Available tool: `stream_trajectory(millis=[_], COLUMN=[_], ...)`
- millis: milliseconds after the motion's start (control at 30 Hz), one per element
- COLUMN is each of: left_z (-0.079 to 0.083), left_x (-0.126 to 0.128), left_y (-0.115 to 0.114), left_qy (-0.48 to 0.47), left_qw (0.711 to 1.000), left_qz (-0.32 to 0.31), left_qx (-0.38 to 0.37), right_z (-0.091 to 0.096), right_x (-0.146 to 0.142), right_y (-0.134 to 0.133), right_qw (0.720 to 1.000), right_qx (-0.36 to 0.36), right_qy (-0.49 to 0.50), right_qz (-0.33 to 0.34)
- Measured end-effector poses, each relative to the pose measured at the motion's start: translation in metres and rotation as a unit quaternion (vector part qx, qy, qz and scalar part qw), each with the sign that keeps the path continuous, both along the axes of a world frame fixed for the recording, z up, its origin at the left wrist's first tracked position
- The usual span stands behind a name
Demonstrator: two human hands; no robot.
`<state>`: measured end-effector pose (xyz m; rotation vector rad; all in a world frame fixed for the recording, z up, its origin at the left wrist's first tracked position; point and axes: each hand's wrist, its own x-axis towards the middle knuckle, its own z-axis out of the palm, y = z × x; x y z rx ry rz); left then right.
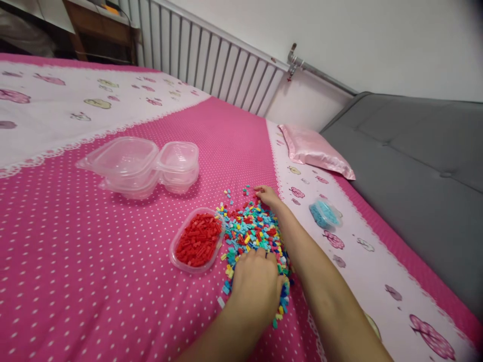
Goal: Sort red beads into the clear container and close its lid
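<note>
A heap of small mixed-colour plastic building bricks (251, 232) lies on the pink dotted bedspread. Over its near side is my left hand (256, 281), its fingers curled down into the bricks and their tips hidden. My right hand (267, 196) is at the heap's far edge, thumb and fingers drawn together beside a few red and teal bricks; whether one is between them is too small to tell. Left of the heap, a clear plastic tub (174, 256) holds red bricks (199, 239).
Stacked clear empty tubs (132, 166) stand at the left on the bed. To the right of my right forearm is a small clear tub of light-blue bricks (324, 214). A pink pillow (317, 151) lies by the grey headboard (411, 166). A white radiator (211, 55) runs along the wall.
</note>
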<state>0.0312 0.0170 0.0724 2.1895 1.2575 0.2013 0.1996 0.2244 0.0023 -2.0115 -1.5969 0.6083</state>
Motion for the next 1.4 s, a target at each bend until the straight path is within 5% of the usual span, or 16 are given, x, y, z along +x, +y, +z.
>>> stream_trajectory(millis=[167, 367, 433, 500, 633, 800, 933, 1033, 1233, 1400], left_z=[0.005, 0.003, 0.002, 0.001, 0.005, -0.003, -0.025, -0.037, -0.028, -0.026], left_x=[-0.001, -0.001, -0.001, -0.001, -0.003, -0.002, 0.007, 0.013, 0.016, 0.016], left_y=[-0.001, 0.0, 0.0, 0.0, 0.002, 0.008, 0.008, 0.005, 0.005, 0.004], left_qy=[0.012, 0.005, 0.0, -0.005, -0.022, -0.065, -0.065, -0.042, -0.015, -0.07], left_qw=[1.0, 1.0, 1.0, 1.0, 0.999, 0.988, 0.986, 0.993, 0.997, 0.994], left_qz=[-0.011, -0.01, -0.01, -0.008, 0.037, 0.103, 0.083, 0.044, 0.03, 0.056], left_qx=[-0.009, -0.006, -0.007, -0.006, 0.014, 0.094, 0.126, 0.098, 0.073, 0.058], right_z=[0.004, 0.037, 0.046, 0.048, 0.026, 0.006, 0.024, 0.041, 0.06, 0.071], right_x=[-0.04, -0.049, -0.038, -0.023, 0.0, -0.003, -0.004, 0.005, 0.022, 0.015], right_y=[0.0, -0.028, -0.035, -0.041, -0.047, -0.05, -0.052, -0.056, -0.069, -0.076], right_qw=[0.994, 0.955, 0.966, 0.986, 0.994, 0.994, 0.982, 0.985, 0.997, 0.996], right_qx=[-0.024, -0.06, 0.003, 0.047, 0.027, 0.002, -0.003, 0.054, 0.072, 0.054], right_qy=[0.044, 0.116, 0.136, 0.125, 0.101, 0.108, 0.187, 0.162, 0.0, -0.028], right_qz=[0.095, 0.266, 0.22, 0.097, -0.02, 0.003, 0.039, -0.003, -0.005, 0.061])
